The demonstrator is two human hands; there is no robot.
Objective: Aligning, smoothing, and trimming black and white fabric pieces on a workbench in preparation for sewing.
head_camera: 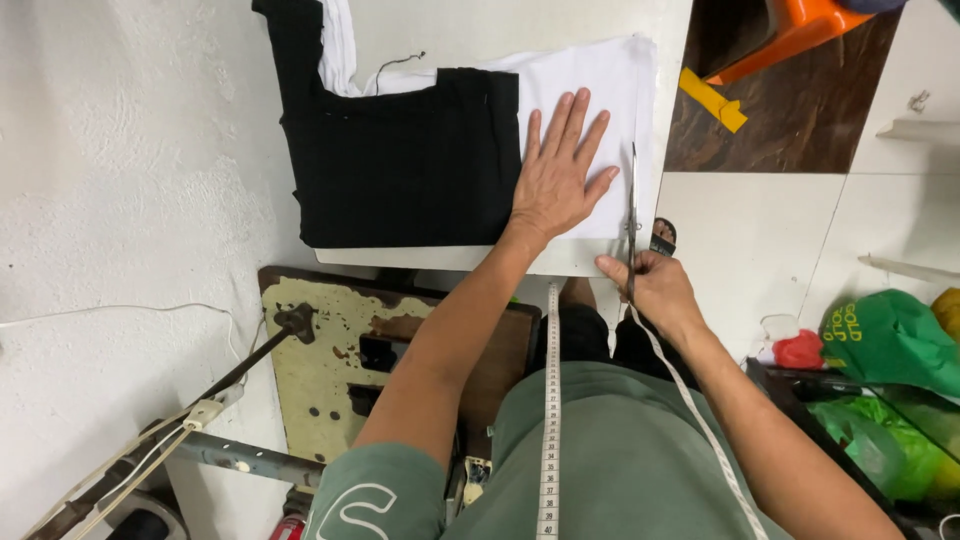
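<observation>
White fabric at table right edge; left hand flat, fingers spread; right hand fingers closed around scissors.

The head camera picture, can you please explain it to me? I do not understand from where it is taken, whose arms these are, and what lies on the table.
The picture comes from a camera worn on a person's head, looking down, so both arms belong to that person. The left hand lies flat, fingers spread, on a white cloth and presses it onto a table. A black cloth lies partly over the white one. The right hand holds scissors, whose blades run along the right side of the white cloth, close to its edge. A measuring tape hangs from the person's neck over a green shirt. Below the table stands an old worn metal stand. On the right floor lie green bags, and an orange stool is above.
</observation>
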